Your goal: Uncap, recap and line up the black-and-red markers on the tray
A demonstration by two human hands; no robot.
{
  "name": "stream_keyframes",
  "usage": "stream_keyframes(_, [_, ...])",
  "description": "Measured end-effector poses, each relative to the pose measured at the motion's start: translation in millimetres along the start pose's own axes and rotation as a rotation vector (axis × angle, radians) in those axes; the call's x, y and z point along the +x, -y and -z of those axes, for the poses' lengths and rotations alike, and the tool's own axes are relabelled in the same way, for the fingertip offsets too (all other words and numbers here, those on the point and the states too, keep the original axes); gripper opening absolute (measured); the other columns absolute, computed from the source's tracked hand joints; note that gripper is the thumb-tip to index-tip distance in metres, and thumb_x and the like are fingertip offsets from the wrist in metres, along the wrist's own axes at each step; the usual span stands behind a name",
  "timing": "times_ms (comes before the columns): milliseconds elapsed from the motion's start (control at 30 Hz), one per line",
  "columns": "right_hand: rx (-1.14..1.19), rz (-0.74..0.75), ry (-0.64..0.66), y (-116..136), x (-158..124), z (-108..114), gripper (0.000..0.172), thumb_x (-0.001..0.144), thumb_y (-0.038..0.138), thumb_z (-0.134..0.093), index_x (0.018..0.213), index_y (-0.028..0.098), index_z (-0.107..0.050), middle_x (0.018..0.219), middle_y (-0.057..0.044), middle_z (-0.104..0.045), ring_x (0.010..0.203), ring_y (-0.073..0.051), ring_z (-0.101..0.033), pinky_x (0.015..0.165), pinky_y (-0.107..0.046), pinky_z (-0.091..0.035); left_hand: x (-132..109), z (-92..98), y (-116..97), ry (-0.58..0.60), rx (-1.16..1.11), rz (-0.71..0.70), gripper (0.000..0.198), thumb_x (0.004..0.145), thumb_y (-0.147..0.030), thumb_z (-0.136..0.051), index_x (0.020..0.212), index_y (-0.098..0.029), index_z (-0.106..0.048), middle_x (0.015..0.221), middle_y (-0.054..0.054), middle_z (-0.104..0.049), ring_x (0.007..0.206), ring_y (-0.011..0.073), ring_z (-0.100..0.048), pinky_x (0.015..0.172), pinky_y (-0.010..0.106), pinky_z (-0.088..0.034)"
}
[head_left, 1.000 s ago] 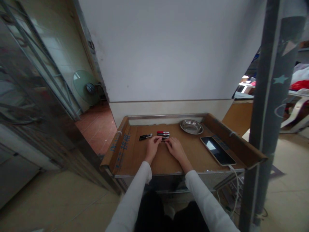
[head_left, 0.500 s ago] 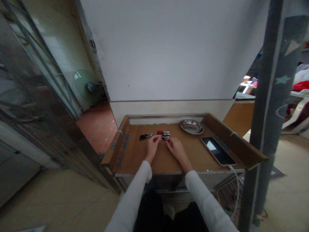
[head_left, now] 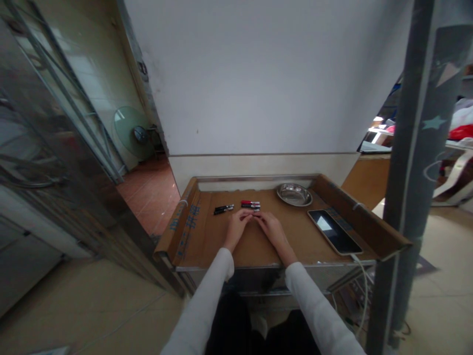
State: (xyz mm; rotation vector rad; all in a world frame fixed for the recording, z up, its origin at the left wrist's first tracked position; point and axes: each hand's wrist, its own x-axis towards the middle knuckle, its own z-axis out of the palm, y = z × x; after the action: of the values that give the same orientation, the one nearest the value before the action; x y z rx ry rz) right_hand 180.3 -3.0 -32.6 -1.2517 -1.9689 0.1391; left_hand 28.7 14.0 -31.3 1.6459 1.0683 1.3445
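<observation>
On my feed I counted two hands, left hand (head_left: 237,227) and right hand (head_left: 272,228), fingertips close together; I couldn't tell whether they were clamped on anything. Just beyond them lay one red pen-like piece (head_left: 250,203) with darker pieces (head_left: 251,207) beside it, partly covered, their number unclear. Just left of the left hand I made out two black pen-like pieces (head_left: 223,209). Right of the right hand, the cardboard-lined counter (head_left: 253,249) held one metal dish (head_left: 294,195), farther out, and one phone (head_left: 335,231).
</observation>
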Motion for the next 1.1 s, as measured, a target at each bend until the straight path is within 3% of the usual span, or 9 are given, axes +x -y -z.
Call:
stream_keyframes(133, [-0.044, -0.019, -0.003, 1, 0, 1, 0.023, 0.088, 0.023, -0.043, 0.1, 0.022, -0.063, 0.095, -0.006, -0.067, 0.088, -0.019, -0.061, 0.079, -0.031, -0.046, -1, -2.1, -1, 0.052, 0.125, -0.098, 0.022, 0.082, -0.016, -0.052, 0.101, -0.019, -0.063, 0.104, 0.006, -0.068, 0.097, 0.0167, -0.064, 0.09, 0.033, -0.048])
stream_keyframes(367, [-0.315, -0.244, -0.153, -1, -3, 5, 0.025, 0.089, 0.025, -0.041, 0.093, 0.019, -0.064, 0.087, -0.008, -0.068, 0.08, -0.02, -0.059, 0.072, -0.03, -0.04, -7, -8.4, 2, 0.058, 0.654, -0.235, 0.035, 0.085, -0.017, -0.051, 0.119, -0.021, -0.053, 0.118, 0.009, -0.059, 0.112, 0.0221, -0.052, 0.097, 0.041, -0.037])
stream_keyframes(533, [-0.461, -0.332, -0.138, 2, -5, 6, 0.025, 0.09, 0.027, -0.043, 0.091, 0.021, -0.067, 0.082, -0.01, -0.069, 0.077, -0.022, -0.058, 0.07, -0.032, -0.035, -9, -9.3, -1, 0.1, 0.84, -0.211, 0.019, 0.087, -0.029, -0.051, 0.1, -0.02, -0.062, 0.101, 0.008, -0.059, 0.1, 0.0221, -0.052, 0.09, 0.038, -0.037])
stream_keyframes(667, [-0.476, -0.28, -0.072, 7, -4, 7, 0.023, 0.089, 0.026, -0.044, 0.088, 0.021, -0.066, 0.084, -0.01, -0.069, 0.081, -0.023, -0.058, 0.073, -0.033, -0.035, -8, -8.5, -2, 0.114, 0.811, -0.213, 0.019, 0.09, -0.028, -0.046, 0.099, -0.02, -0.061, 0.098, 0.005, -0.057, 0.097, 0.0191, -0.053, 0.088, 0.034, -0.038])
stream_keyframes(800, [-0.339, -0.129, -0.006, 10, -3, 4, 0.025, 0.089, 0.022, -0.039, 0.101, 0.019, -0.061, 0.093, -0.01, -0.068, 0.088, -0.023, -0.059, 0.08, -0.035, -0.039, -7, -7.7, -1, 0.093, 0.751, -0.223, 0.02, 0.091, -0.025, -0.043, 0.102, -0.02, -0.059, 0.1, 0.005, -0.057, 0.096, 0.0181, -0.055, 0.087, 0.033, -0.04])
stream_keyframes(900, [-0.057, -0.001, 0.027, 10, -3, 0, 0.046, 0.087, 0.02, -0.037, 0.133, 0.017, -0.036, 0.119, -0.012, -0.06, 0.109, -0.021, -0.056, 0.09, -0.034, -0.041, -8, -6.0, -2, 0.042, 0.712, -0.212, 0.021, 0.091, -0.022, -0.042, 0.103, -0.02, -0.059, 0.101, 0.006, -0.057, 0.094, 0.0184, -0.055, 0.086, 0.033, -0.041])
stream_keyframes(1000, [0.118, 0.023, 0.064, 8, -3, -4, 0.065, 0.085, 0.019, -0.038, 0.144, 0.018, -0.01, 0.133, -0.011, -0.05, 0.125, -0.019, -0.045, 0.099, -0.037, -0.038, -12, -3.1, -5, -0.072, 0.765, -0.176, 0.022, 0.091, -0.022, -0.041, 0.104, -0.02, -0.059, 0.102, 0.008, -0.058, 0.095, 0.0208, -0.054, 0.087, 0.036, -0.041])
stream_keyframes(1100, [0.105, -0.01, 0.038, 3, -3, -8, 0.065, 0.084, 0.019, -0.038, 0.143, 0.018, -0.013, 0.139, -0.013, -0.043, 0.129, -0.02, -0.039, 0.104, -0.04, -0.035, -16, 0.2, -6, -0.241, 0.881, -0.085, 0.022, 0.09, -0.023, -0.041, 0.1, -0.019, -0.061, 0.101, 0.011, -0.058, 0.098, 0.0259, -0.05, 0.087, 0.042, -0.039])
